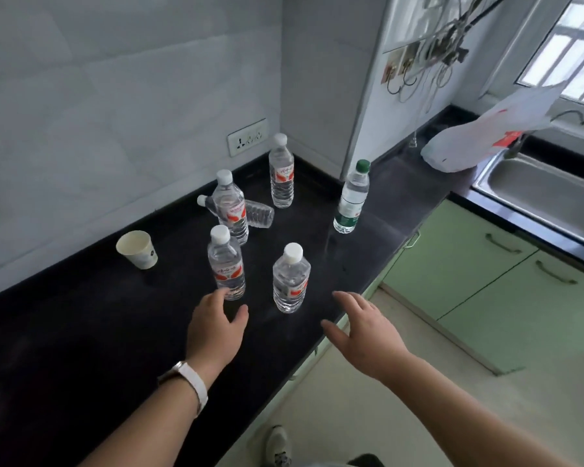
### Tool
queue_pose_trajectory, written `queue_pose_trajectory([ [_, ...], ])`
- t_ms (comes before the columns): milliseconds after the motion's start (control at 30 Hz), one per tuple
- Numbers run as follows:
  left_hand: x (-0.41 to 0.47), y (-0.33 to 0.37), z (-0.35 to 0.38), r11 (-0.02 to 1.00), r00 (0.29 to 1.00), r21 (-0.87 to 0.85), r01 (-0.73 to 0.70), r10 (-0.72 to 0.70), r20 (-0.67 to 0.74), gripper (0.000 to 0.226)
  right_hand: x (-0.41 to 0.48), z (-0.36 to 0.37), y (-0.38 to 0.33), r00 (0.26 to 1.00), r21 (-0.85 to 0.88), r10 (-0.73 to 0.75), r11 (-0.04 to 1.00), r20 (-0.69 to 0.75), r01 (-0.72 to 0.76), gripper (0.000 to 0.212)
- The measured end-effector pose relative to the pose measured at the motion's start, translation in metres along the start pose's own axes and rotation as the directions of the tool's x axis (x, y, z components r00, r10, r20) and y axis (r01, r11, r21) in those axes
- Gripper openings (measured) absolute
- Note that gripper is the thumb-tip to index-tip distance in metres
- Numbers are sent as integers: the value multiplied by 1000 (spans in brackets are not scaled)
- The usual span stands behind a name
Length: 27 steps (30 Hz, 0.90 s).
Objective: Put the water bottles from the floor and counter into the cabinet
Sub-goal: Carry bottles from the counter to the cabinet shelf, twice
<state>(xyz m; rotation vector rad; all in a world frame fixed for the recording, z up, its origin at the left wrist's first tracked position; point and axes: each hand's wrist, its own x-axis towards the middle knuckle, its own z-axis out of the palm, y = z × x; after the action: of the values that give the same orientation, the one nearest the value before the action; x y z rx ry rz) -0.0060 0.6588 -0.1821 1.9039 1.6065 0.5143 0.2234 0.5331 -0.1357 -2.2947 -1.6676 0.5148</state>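
Head | L hand [216, 328], R hand [364, 335] spread, empty | 5 water-filled bottles [290, 278] upright on counter [81, 332]

cannot see the middle of the lying bottle [260, 214] at the back of the counter [81, 332], behind an upright bottle [231, 210]. cannot read any label print. right of the counter, loses the sink [536, 193] at the frame edge; above the counter, loses the wires [452, 38] at the top edge.

I am in a kitchen: shiny metal sink [533, 193], long black stone counter [81, 332], light green cabinet doors [459, 261].
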Motion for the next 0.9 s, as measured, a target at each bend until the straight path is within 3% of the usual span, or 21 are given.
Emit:
queue_pose_trajectory([
  [267, 38, -4, 8, 935, 983, -320, 150, -175, -50, 49, 48, 22, -4, 997, 276, 57, 959, 48, -68, 69],
  [567, 62, 14, 11, 924, 962, -338, 178, -236, -138, 48, 104, 42, 3, 986, 494, -74, 870, 150, -10, 70],
  [767, 76, 19, 16, 916, 948, -346, 201, -271, -165, 72, 133, 53, 14, 950, 512, -207, 857, 232, 61, 64],
  [900, 78, 24, 23, 898, 907, -357, 259, -353, -230, 74, 150, 51, 17, 916, 531, -303, 838, 263, 125, 66],
])
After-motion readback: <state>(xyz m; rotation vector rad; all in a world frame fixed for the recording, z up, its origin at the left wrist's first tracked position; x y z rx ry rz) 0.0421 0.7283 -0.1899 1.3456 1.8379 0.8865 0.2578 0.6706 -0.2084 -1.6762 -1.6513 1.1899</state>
